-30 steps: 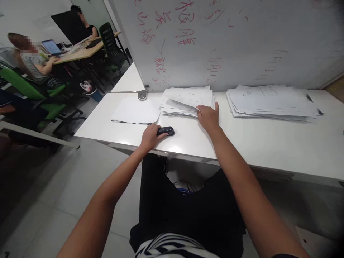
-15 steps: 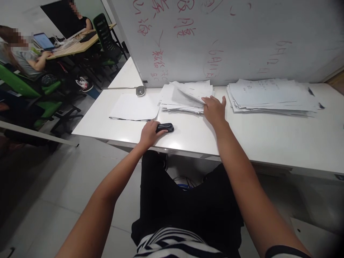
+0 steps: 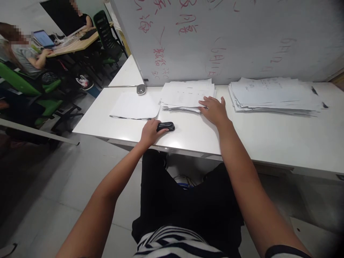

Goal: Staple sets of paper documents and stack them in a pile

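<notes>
Left hand (image 3: pixel 149 132) holds the black stapler (image 3: pixel 166 126) at the table's (image 3: pixel 268 136) near edge, while right hand (image 3: pixel 215 110) lies spread flat on the middle paper stack (image 3: pixel 185 95), whose loose sheets could skew under a careless pull.

White table (image 3: pixel 268 136): paper stacks (image 3: pixel 188 94), black device (image 3: pixel 167 126)

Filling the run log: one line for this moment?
left hand: holds small black oval device | right hand: flat on middle white paper stack

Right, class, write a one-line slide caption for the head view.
Left hand holds a small black device on the white table; right hand touches the middle paper stack.
</notes>
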`<state>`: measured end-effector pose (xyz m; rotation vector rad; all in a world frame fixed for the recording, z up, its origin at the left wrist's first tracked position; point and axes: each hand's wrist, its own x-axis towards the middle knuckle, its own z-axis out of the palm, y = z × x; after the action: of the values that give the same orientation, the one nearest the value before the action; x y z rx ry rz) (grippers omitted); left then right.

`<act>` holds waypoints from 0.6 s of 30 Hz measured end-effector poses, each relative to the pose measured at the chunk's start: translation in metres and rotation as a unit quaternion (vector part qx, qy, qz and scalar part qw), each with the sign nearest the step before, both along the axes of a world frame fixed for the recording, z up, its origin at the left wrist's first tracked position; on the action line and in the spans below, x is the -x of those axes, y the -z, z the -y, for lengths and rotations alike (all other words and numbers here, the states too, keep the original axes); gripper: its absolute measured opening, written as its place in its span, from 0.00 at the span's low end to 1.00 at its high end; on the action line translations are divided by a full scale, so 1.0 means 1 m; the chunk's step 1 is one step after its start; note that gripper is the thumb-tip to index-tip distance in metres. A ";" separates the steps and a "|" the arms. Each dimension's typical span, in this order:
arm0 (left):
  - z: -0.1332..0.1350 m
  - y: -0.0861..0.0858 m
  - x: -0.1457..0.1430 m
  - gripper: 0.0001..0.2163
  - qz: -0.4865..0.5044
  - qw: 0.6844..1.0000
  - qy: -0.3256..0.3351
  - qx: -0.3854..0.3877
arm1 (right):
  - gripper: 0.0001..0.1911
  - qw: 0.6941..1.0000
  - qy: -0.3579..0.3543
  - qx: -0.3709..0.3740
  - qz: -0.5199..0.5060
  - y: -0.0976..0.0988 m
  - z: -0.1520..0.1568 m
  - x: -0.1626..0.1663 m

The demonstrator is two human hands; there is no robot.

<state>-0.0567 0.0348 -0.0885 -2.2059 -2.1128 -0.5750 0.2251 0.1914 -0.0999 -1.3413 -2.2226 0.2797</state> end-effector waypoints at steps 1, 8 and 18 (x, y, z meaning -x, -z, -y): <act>0.000 0.000 0.000 0.17 0.001 1.000 0.001 0.001 | 0.18 1.000 -0.001 0.002 -0.002 0.000 0.000 0.000; 0.000 0.001 0.001 0.17 -0.007 1.000 0.006 -0.006 | 0.17 1.000 0.003 0.023 -0.006 0.001 -0.002 -0.002; 0.000 0.003 0.003 0.17 -0.013 1.000 0.017 -0.013 | 0.17 0.999 0.021 -0.032 -0.004 0.002 -0.007 0.001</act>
<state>-0.0597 0.0352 -0.0916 -2.2278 -2.0459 -0.5695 0.2236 0.1982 -0.1016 -1.3481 -2.1748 0.1962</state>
